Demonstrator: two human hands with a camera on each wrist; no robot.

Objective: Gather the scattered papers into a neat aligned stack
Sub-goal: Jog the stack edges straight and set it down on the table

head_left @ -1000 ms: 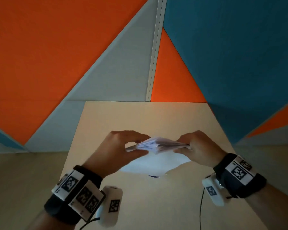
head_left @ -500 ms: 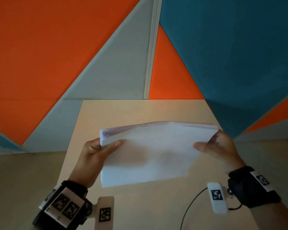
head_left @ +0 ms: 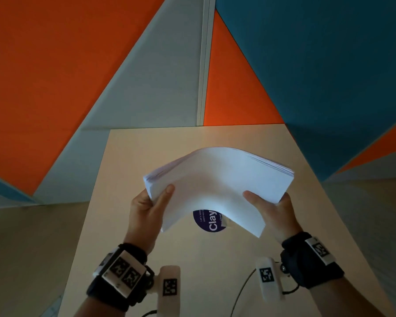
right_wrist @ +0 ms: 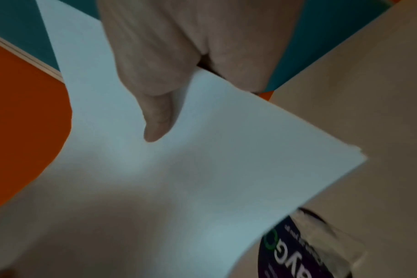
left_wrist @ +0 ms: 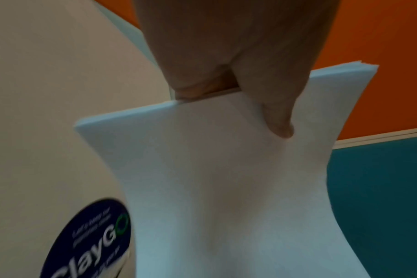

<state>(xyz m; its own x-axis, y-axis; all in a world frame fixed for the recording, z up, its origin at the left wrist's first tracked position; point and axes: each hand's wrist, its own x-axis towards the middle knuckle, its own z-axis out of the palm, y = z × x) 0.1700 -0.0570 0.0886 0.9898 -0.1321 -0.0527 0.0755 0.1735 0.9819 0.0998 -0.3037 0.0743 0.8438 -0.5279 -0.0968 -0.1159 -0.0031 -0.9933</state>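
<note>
A thick stack of white papers (head_left: 217, 184) is held in the air above the beige table (head_left: 146, 147), bowed upward in the middle. My left hand (head_left: 151, 204) grips its left edge, thumb on top and fingers hidden underneath. My right hand (head_left: 272, 207) grips its right edge the same way. The left wrist view shows the stack (left_wrist: 226, 169) with my thumb (left_wrist: 274, 112) pressed on the top sheet. In the right wrist view, the stack (right_wrist: 179, 188) curves below my thumb (right_wrist: 155, 120). The sheet edges look roughly aligned.
A round dark blue sticker (head_left: 209, 221) with white lettering lies on the table under the stack, also seen in the wrist views (left_wrist: 90, 240) (right_wrist: 298, 254). A cable (head_left: 240, 291) runs along the table's near part. Orange, grey and teal wall panels stand behind and to the right.
The stack went from edge-on between both hands to lying flat toward me, and is now bowed upward. The hands moved apart to its side edges. The sticker has come into view.
</note>
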